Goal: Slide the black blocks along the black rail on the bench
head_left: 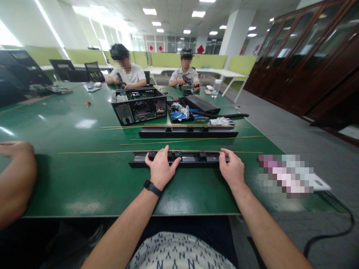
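A long black rail [190, 164] lies crosswise on the table in front of me, with several small black blocks [201, 155] seated along its channel. My left hand [162, 168], wearing a dark wristband, grips a black block toward the rail's left part, its thumb pointing right. At the rail's right end, my right hand [232, 167] has thumb and index finger pinched at a thin brass-coloured rod [98, 152] that runs along the rail's far side. The fingers partly hide the contact there.
Behind lie more thin rods and a second black rail [187, 133]. Farther back are an open computer case [138, 106], a tray [179, 118] with gloves and a black panel [200, 104]. A person's arm [18, 179] rests at left; two people sit opposite. A blurred object [286, 175] lies right.
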Tool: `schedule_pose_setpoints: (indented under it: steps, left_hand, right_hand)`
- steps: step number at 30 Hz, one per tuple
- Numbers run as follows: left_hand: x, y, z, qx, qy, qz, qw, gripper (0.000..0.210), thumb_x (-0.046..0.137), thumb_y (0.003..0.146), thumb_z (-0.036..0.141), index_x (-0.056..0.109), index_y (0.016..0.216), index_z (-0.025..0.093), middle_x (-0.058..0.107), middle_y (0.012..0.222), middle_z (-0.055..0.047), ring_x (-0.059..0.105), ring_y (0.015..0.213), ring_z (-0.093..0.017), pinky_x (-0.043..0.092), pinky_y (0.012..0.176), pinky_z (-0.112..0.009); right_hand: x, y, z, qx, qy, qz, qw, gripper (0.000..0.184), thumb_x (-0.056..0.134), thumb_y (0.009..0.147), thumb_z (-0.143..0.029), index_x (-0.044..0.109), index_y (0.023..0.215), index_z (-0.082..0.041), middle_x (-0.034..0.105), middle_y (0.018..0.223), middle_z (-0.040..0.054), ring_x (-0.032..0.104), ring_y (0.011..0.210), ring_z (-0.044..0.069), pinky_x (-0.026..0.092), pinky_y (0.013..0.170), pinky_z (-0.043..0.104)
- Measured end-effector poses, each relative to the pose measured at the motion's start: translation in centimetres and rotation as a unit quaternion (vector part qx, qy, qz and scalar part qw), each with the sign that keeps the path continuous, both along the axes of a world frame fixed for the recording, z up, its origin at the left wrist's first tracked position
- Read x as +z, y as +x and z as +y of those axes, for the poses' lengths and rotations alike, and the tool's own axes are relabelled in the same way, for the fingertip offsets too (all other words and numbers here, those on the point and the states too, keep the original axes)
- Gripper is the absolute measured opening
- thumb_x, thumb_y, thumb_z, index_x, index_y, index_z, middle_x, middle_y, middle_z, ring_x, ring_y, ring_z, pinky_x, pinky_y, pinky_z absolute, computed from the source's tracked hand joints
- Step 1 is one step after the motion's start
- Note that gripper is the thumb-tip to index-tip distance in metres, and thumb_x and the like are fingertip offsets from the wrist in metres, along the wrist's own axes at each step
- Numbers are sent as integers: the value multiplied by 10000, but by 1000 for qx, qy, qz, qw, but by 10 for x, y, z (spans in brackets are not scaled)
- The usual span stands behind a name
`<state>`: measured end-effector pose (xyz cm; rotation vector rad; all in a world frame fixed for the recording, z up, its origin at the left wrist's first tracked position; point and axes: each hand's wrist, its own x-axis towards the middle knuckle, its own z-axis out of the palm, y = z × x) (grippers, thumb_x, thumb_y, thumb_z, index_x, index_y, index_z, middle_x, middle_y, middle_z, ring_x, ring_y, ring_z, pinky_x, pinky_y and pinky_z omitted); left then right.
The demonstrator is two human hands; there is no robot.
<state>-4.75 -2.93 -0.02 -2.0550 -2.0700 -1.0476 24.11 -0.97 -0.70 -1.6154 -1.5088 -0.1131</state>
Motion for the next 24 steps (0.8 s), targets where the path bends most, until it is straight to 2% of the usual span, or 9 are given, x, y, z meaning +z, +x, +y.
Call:
schedule_pose_setpoints:
  steps: [11, 24]
  left_hand:
    - [1, 1, -1, 5, 1, 9, 1000, 634, 603, 956, 581, 556, 1482, 230, 704, 1392, -169, 629, 1312, -368, 194, 1218, -683]
    - [-1, -1, -1, 1, 0, -3, 1000, 654, 614, 960, 581, 526, 1499, 220, 689, 1417, -168, 612, 1332, -346, 135, 1244, -683]
  right_hand:
    - [-2, 6, 1, -21, -25, 21, 999, 415, 497, 955, -452, 746, 1162, -192, 787, 1056, 114, 714, 979, 261, 528, 976, 426]
    - [-1, 13, 3, -62, -4, 10, 998, 415, 483, 958, -427, 770, 1117, -172, 786, 1001, 121, 703, 942, 264, 515, 952, 402]
